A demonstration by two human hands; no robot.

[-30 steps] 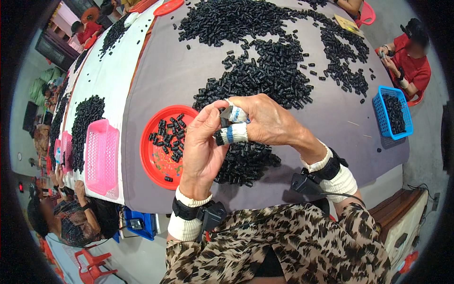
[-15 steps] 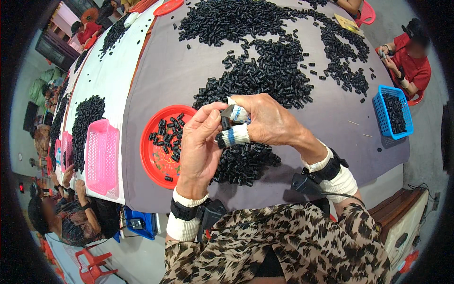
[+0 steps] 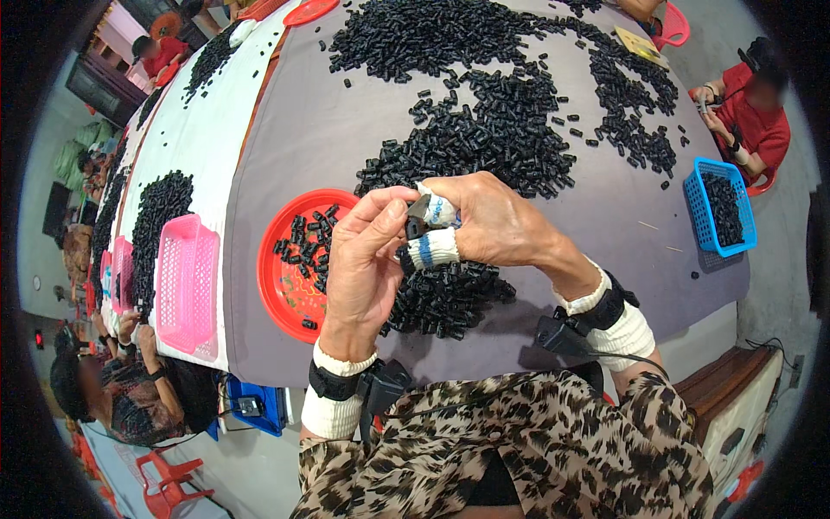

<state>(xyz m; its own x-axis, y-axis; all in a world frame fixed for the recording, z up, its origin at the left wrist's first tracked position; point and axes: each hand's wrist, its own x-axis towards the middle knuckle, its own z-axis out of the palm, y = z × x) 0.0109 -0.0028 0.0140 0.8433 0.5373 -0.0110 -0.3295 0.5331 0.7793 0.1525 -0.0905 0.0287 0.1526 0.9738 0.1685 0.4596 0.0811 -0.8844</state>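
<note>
My left hand and my right hand meet above the table's middle. Between their fingertips is a small black plastic piece, which both hands pinch; its exact shape is partly hidden. White wraps with blue marks cover the thumb and a finger of my right hand. Right below the hands lies a small heap of black cylindrical plastic pieces. To the left, a round red tray holds more of these pieces, partly behind my left hand.
Larger black heaps cover the far side of the grey tabletop. A pink basket stands on the left, and a blue basket with black pieces at the right edge. Co-workers sit around the tables, one in a red shirt.
Both hands stay in nearly the same place, still holding the black piece, which appears slightly turned. The whole view has shifted very little.
</note>
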